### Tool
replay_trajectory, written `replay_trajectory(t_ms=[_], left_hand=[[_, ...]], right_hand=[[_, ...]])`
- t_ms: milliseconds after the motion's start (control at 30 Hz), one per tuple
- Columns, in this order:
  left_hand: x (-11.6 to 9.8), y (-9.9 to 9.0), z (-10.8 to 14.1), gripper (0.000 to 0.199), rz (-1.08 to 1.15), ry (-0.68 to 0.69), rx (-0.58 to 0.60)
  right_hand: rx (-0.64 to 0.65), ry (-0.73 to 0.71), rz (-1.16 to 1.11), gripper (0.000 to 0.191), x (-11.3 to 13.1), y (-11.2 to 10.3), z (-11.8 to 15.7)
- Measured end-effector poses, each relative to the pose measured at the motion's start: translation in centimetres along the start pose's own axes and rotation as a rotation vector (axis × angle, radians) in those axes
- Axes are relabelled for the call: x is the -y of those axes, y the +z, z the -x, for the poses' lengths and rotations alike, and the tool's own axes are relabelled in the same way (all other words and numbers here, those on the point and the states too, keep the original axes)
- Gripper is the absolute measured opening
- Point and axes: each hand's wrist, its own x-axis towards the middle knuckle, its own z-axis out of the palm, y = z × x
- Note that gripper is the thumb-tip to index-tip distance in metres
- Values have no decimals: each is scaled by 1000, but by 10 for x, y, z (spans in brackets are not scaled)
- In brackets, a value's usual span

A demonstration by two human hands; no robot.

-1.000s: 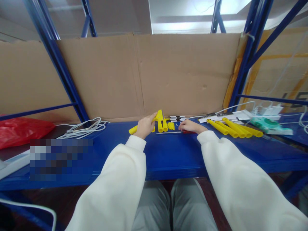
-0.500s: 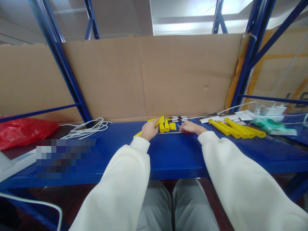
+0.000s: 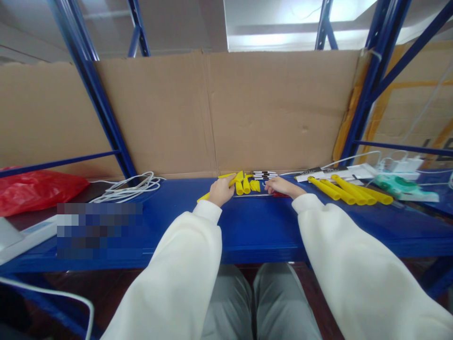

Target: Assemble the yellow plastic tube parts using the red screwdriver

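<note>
On the blue table [image 3: 260, 226], close to its back edge, I can see a yellow tool [image 3: 203, 198] tucked inside the left hand [image 3: 221, 191]. The fingers are curled around its middle. One end pokes out on the near left side of the hand, and the other end, which is wider, pokes out past the fingers on the far right side, so the tool lies on a slant. Just beside that hand, to its right, are two short yellow tubes [image 3: 239, 189] with their round ends facing the person. Next to them is a small heap of yellow bits [image 3: 255, 185].

The right hand [image 3: 278, 186] is on the other side of the heap. Its fingertips are bunched close together and point left. From where I stand I cannot tell if they pinch something tiny. A red handle [image 3: 282, 194] shows just under that hand, and a thin metal rod [image 3: 251, 195] sticks out from it to the left.

Both arms reach forward in puffy white sleeves [image 3: 184, 255] and lean in toward each other. The backs of the hands face up. Four long yellow handles [image 3: 348, 190] lie well to the right of the right hand.
</note>
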Motion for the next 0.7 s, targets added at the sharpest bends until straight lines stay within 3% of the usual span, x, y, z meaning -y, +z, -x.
replay_trajectory(t_ms=[233,467,700], left_hand=[[1,2,1,48,-2,21,-27],[-1,-1,0,50,13,-9,11],[-1,-1,0,51,38,-27,2]], right_hand=[[22,15,-66,27,1,1,0],[-49,-29,-83,24,3,3,3],[7,-52,-137,25,10,1,7]])
